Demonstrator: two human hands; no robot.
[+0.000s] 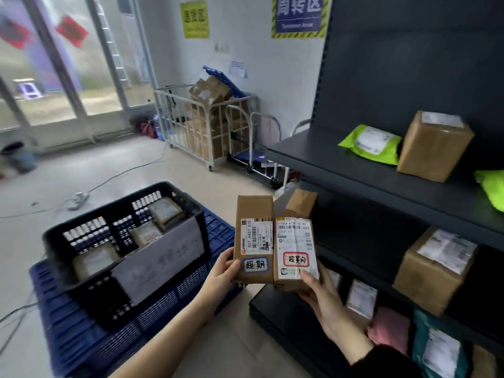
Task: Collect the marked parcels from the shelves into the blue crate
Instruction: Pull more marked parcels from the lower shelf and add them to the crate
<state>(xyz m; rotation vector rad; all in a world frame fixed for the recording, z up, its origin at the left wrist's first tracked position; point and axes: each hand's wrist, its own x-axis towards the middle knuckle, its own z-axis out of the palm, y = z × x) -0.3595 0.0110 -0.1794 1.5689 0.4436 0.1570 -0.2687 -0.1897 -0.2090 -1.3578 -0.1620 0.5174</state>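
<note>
A white cage trolley point(191, 129) stuffed with cardboard boxes point(210, 91) stands on the floor point(68, 170) by the back wall point(245, 50). A yellow sign point(194, 19) and a blue sign point(298, 15) hang on that wall. A white cable point(120, 174) trails across the floor.

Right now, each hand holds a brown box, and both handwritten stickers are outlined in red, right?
No. The sticker on the right box, in the right hand, is outlined in red; the one on the left box, in the left hand, is outlined in blue. The head view shows it.
</note>
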